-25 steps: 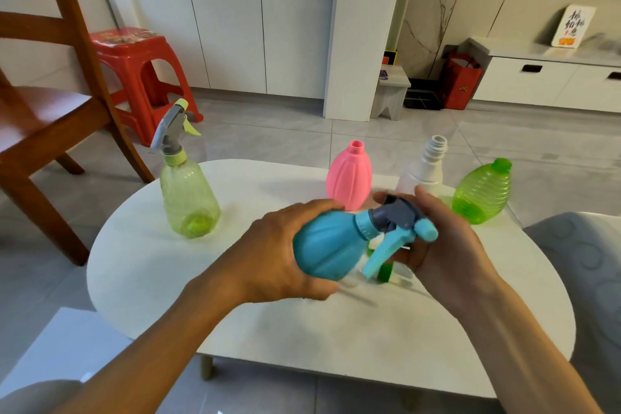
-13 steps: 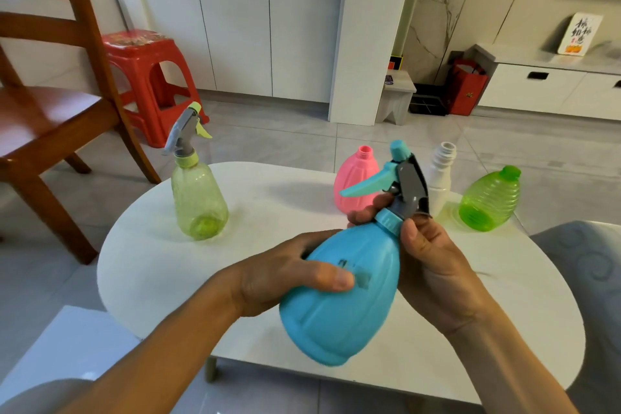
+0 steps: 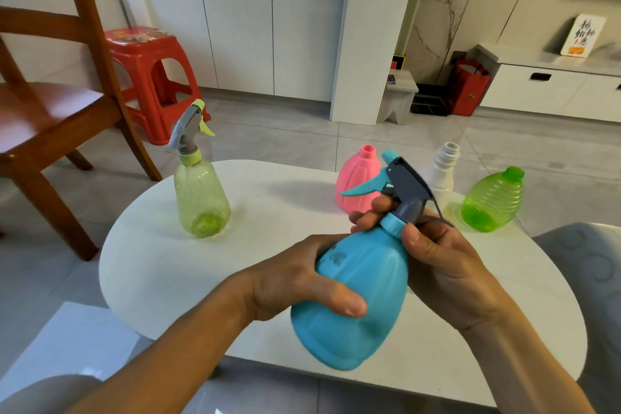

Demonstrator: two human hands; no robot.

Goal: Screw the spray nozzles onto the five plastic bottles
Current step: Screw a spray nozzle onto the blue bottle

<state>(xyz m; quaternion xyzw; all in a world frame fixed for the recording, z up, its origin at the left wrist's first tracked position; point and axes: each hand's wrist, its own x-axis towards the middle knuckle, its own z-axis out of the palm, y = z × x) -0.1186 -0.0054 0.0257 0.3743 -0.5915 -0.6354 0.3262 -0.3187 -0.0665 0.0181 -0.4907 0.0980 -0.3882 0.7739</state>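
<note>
I hold a blue bottle (image 3: pixel 366 306) tilted above the white table (image 3: pixel 268 212). My left hand (image 3: pixel 302 282) wraps its body. My right hand (image 3: pixel 433 259) grips the blue collar of the grey-and-blue spray nozzle (image 3: pixel 400 188) sitting on its neck. A yellow-green bottle (image 3: pixel 200 198) with a grey nozzle on it stands at the table's left. Behind my hands stand a pink bottle (image 3: pixel 358 178), a white bottle (image 3: pixel 443 171) and a bright green bottle (image 3: pixel 492 200), all three with bare necks.
A wooden chair (image 3: pixel 57 104) and a red plastic stool (image 3: pixel 148 77) stand left of the table. A grey cushioned seat (image 3: pixel 591 272) is at the right. White cabinets, a small step stool (image 3: pixel 400 94) and a red bag (image 3: pixel 468 87) line the far wall.
I raised the blue bottle from lying sideways to nearly upright, nozzle pointing up. In the last half second my hands barely moved; the view drew slightly closer.
</note>
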